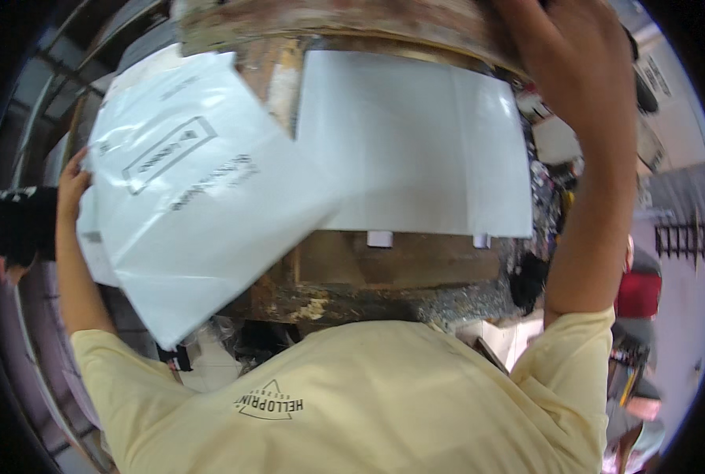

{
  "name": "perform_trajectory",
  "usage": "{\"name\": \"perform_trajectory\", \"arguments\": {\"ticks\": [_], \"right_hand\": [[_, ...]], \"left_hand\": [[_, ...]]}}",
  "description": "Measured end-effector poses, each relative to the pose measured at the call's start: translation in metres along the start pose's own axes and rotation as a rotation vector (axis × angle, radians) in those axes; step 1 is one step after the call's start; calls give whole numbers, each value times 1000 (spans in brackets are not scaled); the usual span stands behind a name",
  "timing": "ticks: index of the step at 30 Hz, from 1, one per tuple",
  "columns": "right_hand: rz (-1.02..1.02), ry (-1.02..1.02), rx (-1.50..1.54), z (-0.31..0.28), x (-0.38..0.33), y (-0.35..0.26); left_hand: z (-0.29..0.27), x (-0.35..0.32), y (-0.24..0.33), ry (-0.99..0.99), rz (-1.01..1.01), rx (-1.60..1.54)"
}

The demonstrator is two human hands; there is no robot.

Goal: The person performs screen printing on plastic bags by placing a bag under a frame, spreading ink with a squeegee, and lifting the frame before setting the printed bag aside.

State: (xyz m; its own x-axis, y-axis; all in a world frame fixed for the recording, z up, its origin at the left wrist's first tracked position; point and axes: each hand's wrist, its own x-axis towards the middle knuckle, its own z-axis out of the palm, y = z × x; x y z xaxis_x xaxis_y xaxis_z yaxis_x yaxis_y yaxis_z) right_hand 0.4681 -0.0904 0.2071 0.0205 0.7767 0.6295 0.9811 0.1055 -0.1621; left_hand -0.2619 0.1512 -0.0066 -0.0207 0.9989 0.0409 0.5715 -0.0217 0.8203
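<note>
A white plastic bag (234,213) with dark printed lettering and an outlined box hangs at a slant on the left. My left hand (74,178) is closed on its outer edge. A second white bag (407,142), plain on the side facing up, lies flat on the work board, and the printed one overlaps its left end. Along the top runs a worn, paint-stained wooden frame (352,22). My right hand (573,63) grips this frame near its right end; some of its fingers are cut off by the picture's upper edge.
Below the flat bag is a stained wooden table (392,265) with a paint-crusted front edge (321,306). Two small white tabs (380,238) stick out under the bag. Metal rails (32,316) stand on the left. Right of the table are cluttered dark items (546,189) and a red chair (639,294).
</note>
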Motion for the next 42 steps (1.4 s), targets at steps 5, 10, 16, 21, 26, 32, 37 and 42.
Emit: {"name": "perform_trajectory", "arguments": {"ticks": [5, 10, 16, 21, 26, 32, 37, 42], "right_hand": [[2, -250, -48, -21, 13, 4], [-70, -87, -73, -15, -15, 12], [-276, -204, -81, 29, -128, 19], [-192, -542, -3, 72, -203, 42], [-100, -587, 134, 103, -243, 31], [-178, -431, 138, 176, -192, 73], [-206, -319, 55, 273, -96, 138], [-265, -418, -22, 312, 12, 189]], "left_hand": [[16, 39, 65, 465, -97, 1148], [219, -132, 211, -153, 491, -135], [347, -278, 275, -201, 149, -627], [386, -309, 221, -157, -25, -21], [402, -312, 177, -90, 238, 218], [401, -308, 176, -117, 242, 290], [399, -309, 176, -118, 269, 300], [400, -315, 181, -35, 283, 282]]}}
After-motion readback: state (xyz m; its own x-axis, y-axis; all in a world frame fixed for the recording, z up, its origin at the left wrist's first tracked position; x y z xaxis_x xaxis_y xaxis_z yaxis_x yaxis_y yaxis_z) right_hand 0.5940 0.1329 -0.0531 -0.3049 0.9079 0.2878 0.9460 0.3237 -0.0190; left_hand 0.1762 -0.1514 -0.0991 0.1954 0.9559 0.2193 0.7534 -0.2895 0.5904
